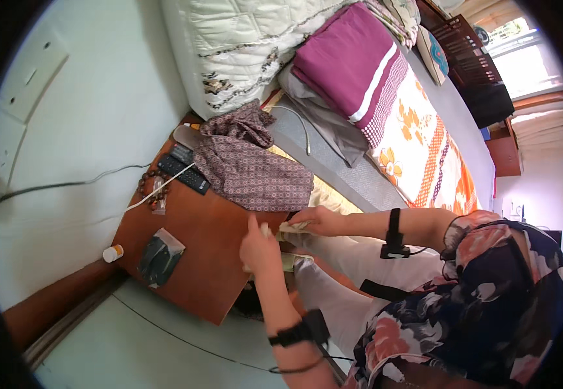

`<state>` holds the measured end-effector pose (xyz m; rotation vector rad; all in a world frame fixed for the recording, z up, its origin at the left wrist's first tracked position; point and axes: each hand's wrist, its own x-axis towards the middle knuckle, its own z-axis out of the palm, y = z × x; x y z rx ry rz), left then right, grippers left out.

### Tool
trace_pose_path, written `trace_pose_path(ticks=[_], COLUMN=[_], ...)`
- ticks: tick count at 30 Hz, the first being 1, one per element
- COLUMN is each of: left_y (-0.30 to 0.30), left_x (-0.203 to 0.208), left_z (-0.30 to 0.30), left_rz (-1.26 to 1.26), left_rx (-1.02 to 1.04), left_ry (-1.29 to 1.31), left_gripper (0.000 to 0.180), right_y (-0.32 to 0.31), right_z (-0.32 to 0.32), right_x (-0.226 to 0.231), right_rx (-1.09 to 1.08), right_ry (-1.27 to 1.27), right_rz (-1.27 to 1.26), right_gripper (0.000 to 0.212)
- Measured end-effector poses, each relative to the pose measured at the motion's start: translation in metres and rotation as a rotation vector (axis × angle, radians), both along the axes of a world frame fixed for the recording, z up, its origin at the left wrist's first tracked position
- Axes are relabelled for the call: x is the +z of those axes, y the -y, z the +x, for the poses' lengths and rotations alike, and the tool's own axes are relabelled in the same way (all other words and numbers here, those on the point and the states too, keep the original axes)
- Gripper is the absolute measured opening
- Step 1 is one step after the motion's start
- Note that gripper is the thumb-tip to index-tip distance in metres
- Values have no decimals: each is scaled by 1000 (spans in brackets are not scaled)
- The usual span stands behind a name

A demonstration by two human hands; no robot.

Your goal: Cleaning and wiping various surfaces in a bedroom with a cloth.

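At the near edge of the brown wooden table [197, 256], my left hand [262, 251] is closed, with bits of something pale showing between its fingers. Just to its right, my right hand [320, 221] pinches a small cream-coloured cloth [292, 228]. The two hands are close together, and I cannot tell whether one piece of cloth runs between them. Beyond them a brown patterned garment [255, 172] lies crumpled over the table's far corner. Below the hands, a pale green edge shows beside my knees, partly hidden.
On the table are black remote controls [187, 174], a string of brown beads [145, 185], a white cable [158, 188] and a dark packet [160, 259]. A small white bottle [112, 253] lies at the wall side. The bed holds a folded purple and orange bedspread [349, 61].
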<state>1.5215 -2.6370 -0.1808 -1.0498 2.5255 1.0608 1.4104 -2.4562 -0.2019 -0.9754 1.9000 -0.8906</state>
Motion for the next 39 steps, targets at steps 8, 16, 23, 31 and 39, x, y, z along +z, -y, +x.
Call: trace_pose_path(ticks=[8,16,23,31,39], left_y=[41,107,122,109,29], left_x=[-63,-52,-53,-56,36], left_z=[-114,-72,-68,-56,-12], left_rz=[-267,-494,-499,-244,160], left_rx=[-415,168,46,94,330], left_ry=[103,102,210,242,-270], left_gripper=[47,32,35,68,60], right_y=[-26,9,91,73,6], right_z=[2,-4,-64,-56,-31], right_x=[-2,-48,-103,-78,-38], right_rx=[-92,-248,181,-38,-80], right_ry=[109,-141,-744,-792,-465], right_rz=[38,-249,-283,157,256], right_gripper=[43,47,50,70,65])
